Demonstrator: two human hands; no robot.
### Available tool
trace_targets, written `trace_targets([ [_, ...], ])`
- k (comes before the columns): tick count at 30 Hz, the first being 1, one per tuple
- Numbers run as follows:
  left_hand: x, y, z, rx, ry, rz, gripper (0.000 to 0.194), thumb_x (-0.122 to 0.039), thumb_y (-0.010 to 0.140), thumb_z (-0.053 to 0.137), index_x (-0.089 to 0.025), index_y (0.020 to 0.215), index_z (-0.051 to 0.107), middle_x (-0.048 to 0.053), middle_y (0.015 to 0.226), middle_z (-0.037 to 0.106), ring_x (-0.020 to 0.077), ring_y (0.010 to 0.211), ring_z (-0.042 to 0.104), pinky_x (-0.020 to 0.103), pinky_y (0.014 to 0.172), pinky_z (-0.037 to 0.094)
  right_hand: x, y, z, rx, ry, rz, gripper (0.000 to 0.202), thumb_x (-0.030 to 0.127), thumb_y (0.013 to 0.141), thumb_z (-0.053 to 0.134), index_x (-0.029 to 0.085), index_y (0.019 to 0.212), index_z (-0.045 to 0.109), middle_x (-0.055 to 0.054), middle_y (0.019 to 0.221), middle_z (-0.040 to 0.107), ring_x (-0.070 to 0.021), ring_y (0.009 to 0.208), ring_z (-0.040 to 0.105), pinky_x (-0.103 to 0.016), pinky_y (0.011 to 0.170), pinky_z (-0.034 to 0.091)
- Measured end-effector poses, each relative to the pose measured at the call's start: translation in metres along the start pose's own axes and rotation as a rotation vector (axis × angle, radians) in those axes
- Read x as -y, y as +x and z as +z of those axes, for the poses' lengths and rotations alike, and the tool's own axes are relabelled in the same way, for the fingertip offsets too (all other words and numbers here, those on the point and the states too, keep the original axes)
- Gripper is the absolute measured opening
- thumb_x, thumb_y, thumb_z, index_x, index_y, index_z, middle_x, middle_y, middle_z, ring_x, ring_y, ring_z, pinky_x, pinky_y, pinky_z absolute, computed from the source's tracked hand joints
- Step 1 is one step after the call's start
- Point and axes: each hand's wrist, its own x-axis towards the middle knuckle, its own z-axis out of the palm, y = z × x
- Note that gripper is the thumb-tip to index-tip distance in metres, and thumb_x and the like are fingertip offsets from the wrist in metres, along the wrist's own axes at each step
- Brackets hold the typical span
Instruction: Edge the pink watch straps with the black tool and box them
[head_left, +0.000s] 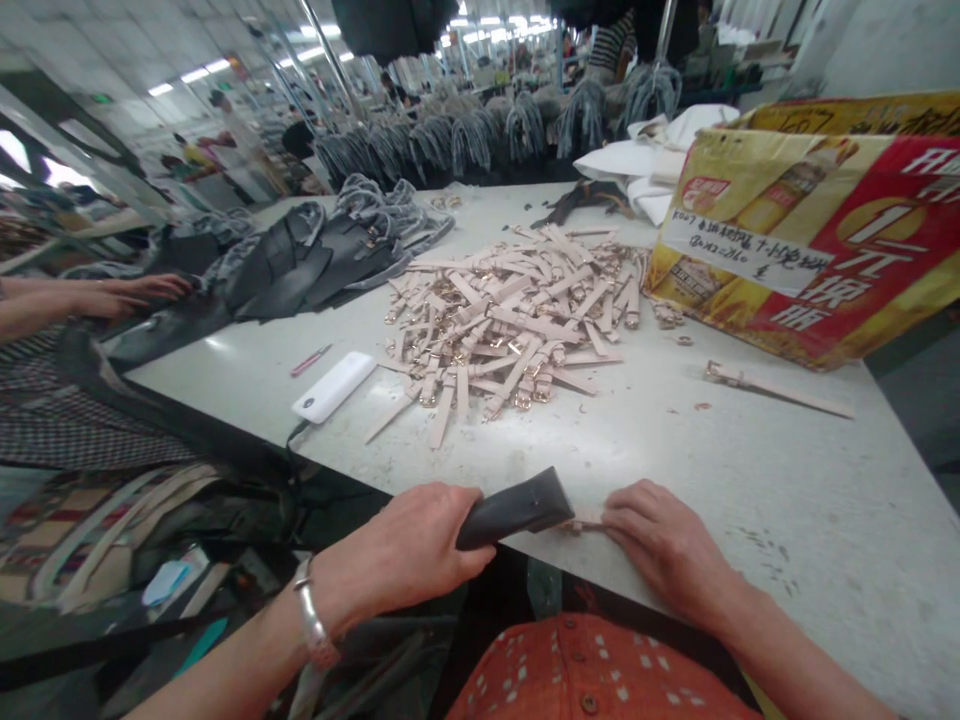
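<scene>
My left hand (409,540), with a silver bracelet at the wrist, is wrapped round a thick, dark bar-like tool (517,510). The tool's flat, wider end points right, just above the table's front edge. Pressed near that edge, my right hand (667,540) pinches a narrow pink-beige buckle strap (585,526). Part of this strap is hidden by my fingers and by the tool. Beyond both hands lies a large heap of similar straps (510,320) with gold-coloured buckles.
A yellow and red carton (795,240) stands at the right, with a single strap (780,388) before it. Left of the heap are a white phone-like slab (334,387) and a small pink tool (310,361). A co-worker's hands (142,294) touch dark leather pieces (292,260).
</scene>
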Motion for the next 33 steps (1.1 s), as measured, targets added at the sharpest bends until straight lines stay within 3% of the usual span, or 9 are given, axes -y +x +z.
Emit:
trace_targets([
  [8, -0.015, 0.002, 0.006, 0.049, 0.107, 0.026, 0.025, -0.042, 0.079, 0.049, -0.022, 0.087, 0.062, 0.006, 0.083, 0.068, 0.0262, 0.083, 0.065, 0.035, 0.073, 0.049, -0.003, -0.001, 0.001, 0.023, 0.189, 0.047, 0.013, 0.015, 0.090, 0.047, 0.019, 0.088, 0.060, -0.007, 0.090, 0.060, -0.0191, 0.086, 0.053, -0.034, 0.074, 0.046],
  [12, -0.033, 0.012, 0.003, 0.050, 0.139, 0.061, 0.025, -0.039, 0.079, 0.046, -0.020, 0.085, 0.061, 0.008, 0.081, 0.069, 0.0276, 0.081, 0.066, 0.035, 0.070, 0.050, -0.004, 0.001, 0.000, 0.034, 0.231, 0.172, 0.006, 0.015, 0.085, 0.053, 0.020, 0.088, 0.056, -0.004, 0.084, 0.058, -0.0177, 0.079, 0.054, -0.032, 0.069, 0.045],
  [17, -0.052, 0.023, 0.006, 0.008, 0.165, 0.101, 0.025, -0.036, 0.079, 0.046, -0.019, 0.087, 0.062, 0.010, 0.080, 0.069, 0.0280, 0.081, 0.066, 0.035, 0.068, 0.049, -0.004, 0.002, -0.004, 0.045, 0.283, 0.309, 0.013, 0.018, 0.079, 0.058, 0.020, 0.090, 0.053, -0.002, 0.086, 0.059, -0.0164, 0.077, 0.055, -0.029, 0.068, 0.046],
  [22, -0.034, 0.027, 0.008, -0.052, 0.076, 0.043, 0.027, -0.043, 0.079, 0.049, -0.019, 0.085, 0.062, 0.008, 0.080, 0.068, 0.0245, 0.079, 0.065, 0.030, 0.066, 0.047, -0.004, 0.002, -0.007, 0.051, 0.275, 0.299, 0.023, 0.013, 0.074, 0.056, 0.020, 0.096, 0.054, -0.003, 0.090, 0.060, -0.0174, 0.081, 0.057, -0.032, 0.072, 0.048],
  [27, -0.009, 0.010, 0.012, -0.037, 0.024, -0.013, 0.028, -0.045, 0.079, 0.050, -0.021, 0.086, 0.061, 0.005, 0.082, 0.067, 0.0209, 0.076, 0.064, 0.027, 0.065, 0.046, -0.012, -0.001, -0.001, 0.021, 0.298, 0.219, 0.031, 0.012, 0.075, 0.057, 0.020, 0.106, 0.057, -0.009, 0.108, 0.059, -0.0212, 0.097, 0.059, -0.037, 0.084, 0.049],
  [33, -0.029, 0.006, 0.022, -0.031, 0.088, 0.032, 0.023, -0.039, 0.080, 0.047, -0.021, 0.086, 0.060, 0.007, 0.081, 0.068, 0.0265, 0.080, 0.065, 0.034, 0.068, 0.047, -0.017, -0.002, 0.005, 0.042, 0.291, 0.235, 0.024, 0.013, 0.077, 0.059, 0.020, 0.099, 0.063, -0.011, 0.121, 0.053, -0.0233, 0.107, 0.057, -0.038, 0.088, 0.049],
])
